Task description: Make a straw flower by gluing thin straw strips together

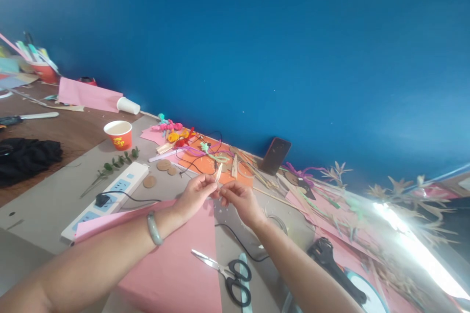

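My left hand (196, 194) and my right hand (240, 200) meet above a pink paper sheet (172, 264), fingertips pinched together. Between them they hold a small pale strip (219, 174) that sticks up from the fingers. A grey-green bangle (154, 229) sits on my left wrist. Black-handled scissors (229, 274) lie on the table just below my right forearm.
A white power strip (110, 195) with a black plug lies at left, near a green sprig and a red paper cup (118, 134). Colourful craft pieces lie on orange paper (200, 156). A phone (276, 155) leans on the blue wall. A black glue gun (330, 264) rests at right.
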{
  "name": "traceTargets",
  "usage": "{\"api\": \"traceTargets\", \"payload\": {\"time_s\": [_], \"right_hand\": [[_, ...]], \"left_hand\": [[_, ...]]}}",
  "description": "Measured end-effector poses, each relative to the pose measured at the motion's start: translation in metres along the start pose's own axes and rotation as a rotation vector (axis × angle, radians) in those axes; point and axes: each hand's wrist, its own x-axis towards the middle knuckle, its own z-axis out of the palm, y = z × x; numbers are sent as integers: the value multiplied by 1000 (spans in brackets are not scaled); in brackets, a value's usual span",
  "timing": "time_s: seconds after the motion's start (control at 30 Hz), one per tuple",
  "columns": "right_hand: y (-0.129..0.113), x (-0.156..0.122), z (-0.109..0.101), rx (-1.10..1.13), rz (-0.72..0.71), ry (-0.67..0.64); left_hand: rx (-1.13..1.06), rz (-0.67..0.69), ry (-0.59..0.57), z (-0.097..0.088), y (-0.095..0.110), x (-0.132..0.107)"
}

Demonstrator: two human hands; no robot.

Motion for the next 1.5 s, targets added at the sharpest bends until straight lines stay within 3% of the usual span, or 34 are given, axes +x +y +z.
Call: {"api": "traceTargets", "payload": {"time_s": [0.37,0.6,0.8,1.07,1.5], "right_hand": [[5,5,-4,282,36,-4],[6,3,-11,62,12,27],[4,2,-7,-70,-35,85],[1,1,-1,-114,-49,100],[4,0,3,-80,-75,115]], "left_hand": [[-72,-80,-18,5,4,-3],[-9,-84,88,1,-1,0],[-1,-95,76,2,0,-1],[-93,-161,63,3,1,0],[-43,-111,80,4,-1,-2]]}}
